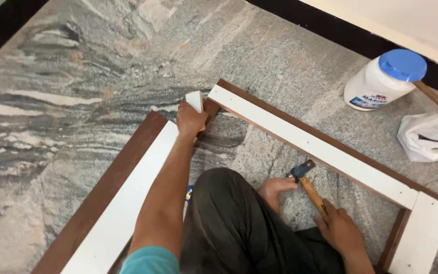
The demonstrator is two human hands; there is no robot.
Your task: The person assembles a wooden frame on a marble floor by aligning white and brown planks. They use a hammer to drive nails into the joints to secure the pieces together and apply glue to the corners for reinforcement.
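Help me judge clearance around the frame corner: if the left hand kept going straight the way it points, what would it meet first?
The left hand already touches the small white block at the corner. Past it, probably only bare stone floor, though depth is unclear.

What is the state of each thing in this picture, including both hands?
Left hand: pressing a small white-faced wooden block on end at the frame corner.
Right hand: gripping the wooden-handled hammer, head raised off the floor.
White plastic jar with blue lid: closed, tilted.
White plastic bag: crumpled on the floor.
Long brown-edged white boards: lying flat.
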